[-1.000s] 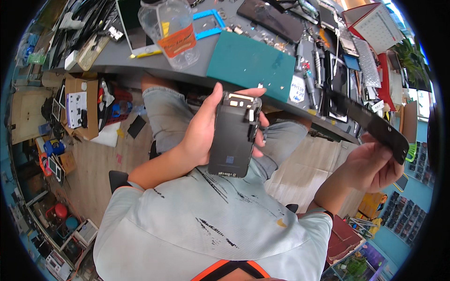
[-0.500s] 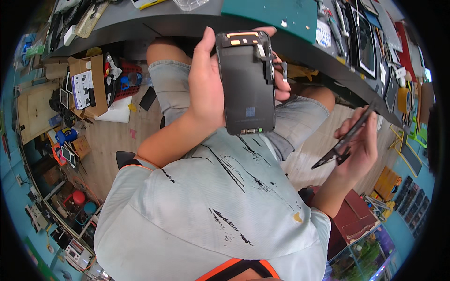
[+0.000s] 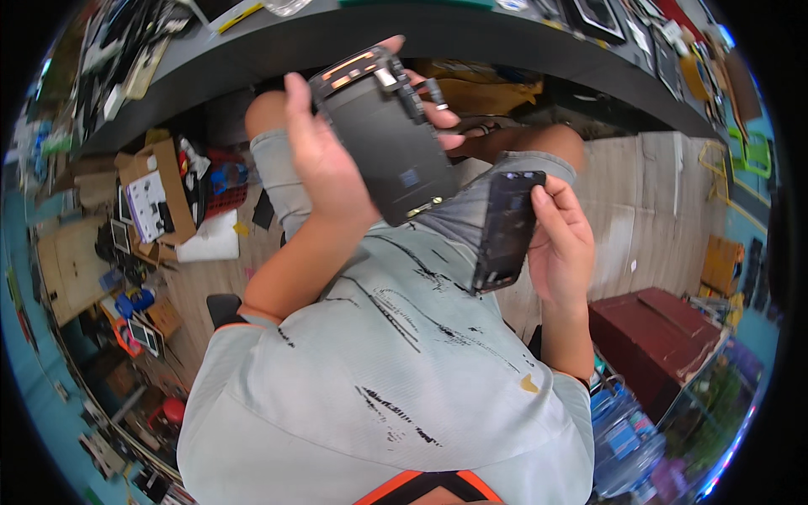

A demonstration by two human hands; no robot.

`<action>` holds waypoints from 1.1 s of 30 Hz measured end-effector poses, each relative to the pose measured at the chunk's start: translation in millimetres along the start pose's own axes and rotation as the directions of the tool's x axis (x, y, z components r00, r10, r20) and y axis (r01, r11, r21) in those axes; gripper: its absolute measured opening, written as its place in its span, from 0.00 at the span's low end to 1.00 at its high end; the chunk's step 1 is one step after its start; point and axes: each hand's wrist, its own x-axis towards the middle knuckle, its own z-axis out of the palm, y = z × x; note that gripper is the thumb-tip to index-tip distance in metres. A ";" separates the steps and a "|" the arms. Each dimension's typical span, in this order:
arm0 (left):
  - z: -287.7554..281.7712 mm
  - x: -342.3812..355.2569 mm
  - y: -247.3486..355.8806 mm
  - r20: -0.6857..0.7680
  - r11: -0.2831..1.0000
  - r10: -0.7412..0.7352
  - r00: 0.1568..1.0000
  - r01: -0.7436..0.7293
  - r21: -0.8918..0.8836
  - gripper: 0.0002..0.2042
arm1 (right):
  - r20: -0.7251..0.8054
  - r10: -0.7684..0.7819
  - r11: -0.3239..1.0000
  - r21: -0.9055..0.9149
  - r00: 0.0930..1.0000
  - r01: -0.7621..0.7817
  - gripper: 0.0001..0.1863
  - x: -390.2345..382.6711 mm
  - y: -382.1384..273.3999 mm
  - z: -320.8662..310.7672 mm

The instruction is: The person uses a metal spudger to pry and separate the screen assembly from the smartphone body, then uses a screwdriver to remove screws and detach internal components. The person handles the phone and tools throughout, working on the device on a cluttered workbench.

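Observation:
My left hand (image 3: 324, 164) is closed around a black phone screen assembly (image 3: 389, 151), thumb on one long edge and fingers past the other. Its back faces me, with copper-coloured pads at the top and small contacts along the bottom edge. A dark flex cable (image 3: 431, 91) sticks out from its right side near my fingertips. In my right hand (image 3: 562, 240), a second dark phone panel (image 3: 509, 231) is pinched by its edge between thumb and fingers, standing steeply tilted. The two phone parts are apart, both above my lap.
A dark workbench edge (image 3: 337, 52) curves across the far side, with tools and phone parts on it. On the floor at left stand an open cardboard box (image 3: 172, 189) and a red basket (image 3: 225, 189). A dark red box (image 3: 652, 337) and a large water bottle (image 3: 623, 438) are at right.
My right hand has swung in from the far right toward my lap, turning its panel to show a broad face. My left hand has shifted left and tilted the screen assembly.

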 end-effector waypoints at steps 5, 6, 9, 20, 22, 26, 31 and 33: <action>-10.8 -16.9 0.9 -0.084 0.994 -0.081 0.993 0.087 0.069 0.47 | -0.064 -0.033 0.999 -0.038 0.997 0.030 0.13 -17.7 9.2 10.8; -15.7 -19.9 -0.9 -0.102 0.989 -0.108 0.989 0.117 0.093 0.47 | -0.073 -0.036 0.999 -0.035 0.997 0.034 0.13 -20.7 10.0 11.8; -21.3 -27.6 -7.1 -0.131 0.950 -0.268 0.954 0.284 0.127 0.41 | -0.132 -0.070 0.995 -0.079 0.989 0.060 0.13 -29.0 10.3 15.3; -35.2 -57.9 -59.9 0.324 0.597 -0.730 0.601 0.792 -0.126 0.40 | -0.207 -0.214 0.971 0.065 0.955 0.231 0.12 -44.4 -1.3 32.2; -39.9 -56.5 -69.6 0.380 0.609 -0.702 0.603 0.784 -0.120 0.39 | -0.210 -0.226 0.968 0.060 0.951 0.243 0.12 -42.8 2.2 25.5; -17.1 -48.5 -71.1 0.363 0.622 -0.718 0.594 0.782 -0.050 0.41 | -0.261 -0.251 0.961 0.045 0.932 0.272 0.12 -46.7 0.5 17.4; -13.4 -44.6 -86.6 0.400 0.566 -0.761 0.512 0.824 0.021 0.42 | -0.293 -0.219 0.965 0.079 0.931 0.252 0.13 -52.5 0.6 -1.1; -9.3 -39.0 -95.6 0.392 0.534 -0.784 0.482 0.845 0.030 0.43 | -0.307 -0.207 0.967 0.082 0.929 0.242 0.13 -52.6 -3.6 -7.5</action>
